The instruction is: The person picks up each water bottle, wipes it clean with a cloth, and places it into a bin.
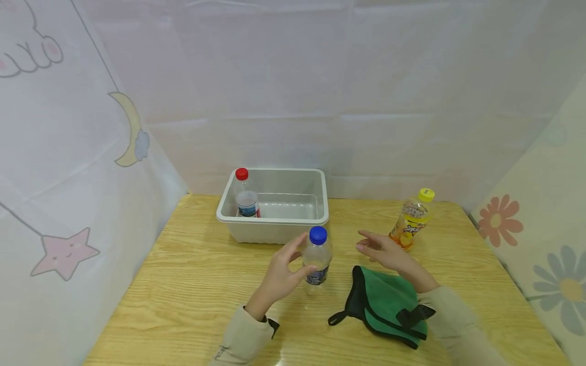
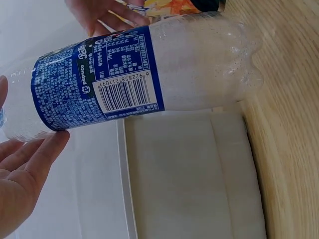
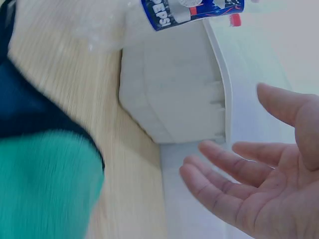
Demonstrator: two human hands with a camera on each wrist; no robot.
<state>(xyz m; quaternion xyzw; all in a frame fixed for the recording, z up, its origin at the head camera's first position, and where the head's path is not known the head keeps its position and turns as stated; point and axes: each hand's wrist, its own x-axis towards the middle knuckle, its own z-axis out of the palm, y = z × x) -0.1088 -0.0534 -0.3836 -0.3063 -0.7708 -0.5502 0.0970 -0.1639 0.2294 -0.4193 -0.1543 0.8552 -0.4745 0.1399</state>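
Note:
A clear plastic bottle [image 1: 317,259] with a blue cap and blue label stands upright on the table. Its label [image 2: 97,79] shows a barcode in the left wrist view. My left hand [image 1: 285,272] is at the bottle's left side, thumb and fingers spread about its upper part, fingertips at the label's edge. Whether they press on it is hard to tell. My right hand [image 1: 384,250] hovers with fingers spread, holding nothing, between that bottle and a yellow-capped bottle [image 1: 410,221]. Under the right forearm lies a green cloth pouch [image 1: 389,300] with black trim.
Behind the blue-capped bottle sits a light grey plastic bin [image 1: 270,231]. Inside it at the left stands a red-capped bottle [image 1: 247,198]. The wooden table [image 1: 183,305] meets patterned cloth walls [image 1: 91,168] at the back and sides.

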